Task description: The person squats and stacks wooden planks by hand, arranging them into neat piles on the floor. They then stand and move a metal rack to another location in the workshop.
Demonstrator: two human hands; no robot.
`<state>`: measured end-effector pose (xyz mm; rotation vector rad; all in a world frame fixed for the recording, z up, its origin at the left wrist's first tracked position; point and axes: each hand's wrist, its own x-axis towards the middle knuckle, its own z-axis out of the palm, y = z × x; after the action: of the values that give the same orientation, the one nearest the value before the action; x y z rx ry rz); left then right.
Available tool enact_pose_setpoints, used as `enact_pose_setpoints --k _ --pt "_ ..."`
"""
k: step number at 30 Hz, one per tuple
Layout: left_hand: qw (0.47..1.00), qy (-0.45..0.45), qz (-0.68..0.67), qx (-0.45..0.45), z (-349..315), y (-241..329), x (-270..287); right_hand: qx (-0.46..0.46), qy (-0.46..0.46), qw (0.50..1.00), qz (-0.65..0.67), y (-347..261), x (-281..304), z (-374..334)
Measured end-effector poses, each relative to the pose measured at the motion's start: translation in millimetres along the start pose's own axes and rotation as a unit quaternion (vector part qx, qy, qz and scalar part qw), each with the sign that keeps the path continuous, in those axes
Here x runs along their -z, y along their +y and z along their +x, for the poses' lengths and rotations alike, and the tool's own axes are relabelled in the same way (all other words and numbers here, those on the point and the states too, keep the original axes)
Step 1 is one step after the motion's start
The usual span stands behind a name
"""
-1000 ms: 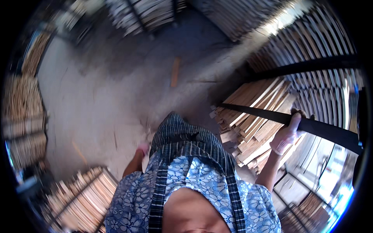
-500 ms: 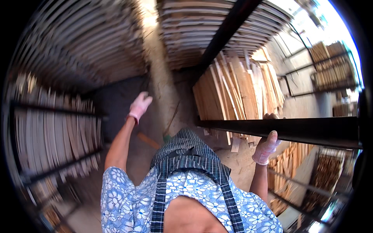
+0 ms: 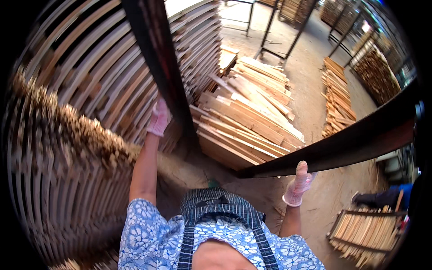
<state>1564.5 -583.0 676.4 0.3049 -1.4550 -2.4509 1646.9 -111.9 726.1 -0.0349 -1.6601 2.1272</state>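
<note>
The right hand [image 3: 299, 184], gloved, grips the right post [image 3: 342, 139], a dark beam slanting from the floor to the right edge of view; the thumb lies on the near side and the fingers pass behind it. The left hand [image 3: 158, 119], also gloved, is raised at the left post [image 3: 157, 54] (its fingers are blurred, so whether they grasp the post cannot be told). The board pile [image 3: 252, 114] lies between the posts, its pale planks overlapping at uneven angles. Tall layered stacks [image 3: 96, 81] of timber stand to the left. A row of boards [image 3: 336, 96] rests on the floor [image 3: 310, 67] beyond.
</note>
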Motion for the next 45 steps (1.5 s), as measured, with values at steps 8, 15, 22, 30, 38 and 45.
enact_pose_setpoints --k 8,15,22,30,38,45 --pt "0.928 -0.184 -0.215 0.243 16.3 -44.1 32.2 0.328 0.220 0.615 -0.682 50.5 22.8 -18.0" --pt "0.964 -0.210 -0.151 0.063 -3.3 -73.6 42.7 0.185 0.375 0.865 -0.278 42.9 -12.1 -2.8" --pt "0.968 -0.166 -0.186 0.041 4.8 -74.9 48.7 0.146 0.387 0.864 -0.286 37.9 -23.0 6.6" --pt "0.973 -0.060 -0.222 -0.007 21.8 -114.9 54.8 0.143 0.413 0.868 -0.236 51.4 -15.2 40.4" --pt "0.956 -0.101 -0.250 -0.114 5.0 -151.6 71.6 0.150 0.398 0.860 -0.283 63.5 12.9 24.2" --pt "0.941 0.042 0.258 -0.216 -6.4 -129.0 32.4 0.050 0.316 0.911 -0.259 56.8 14.9 17.1"
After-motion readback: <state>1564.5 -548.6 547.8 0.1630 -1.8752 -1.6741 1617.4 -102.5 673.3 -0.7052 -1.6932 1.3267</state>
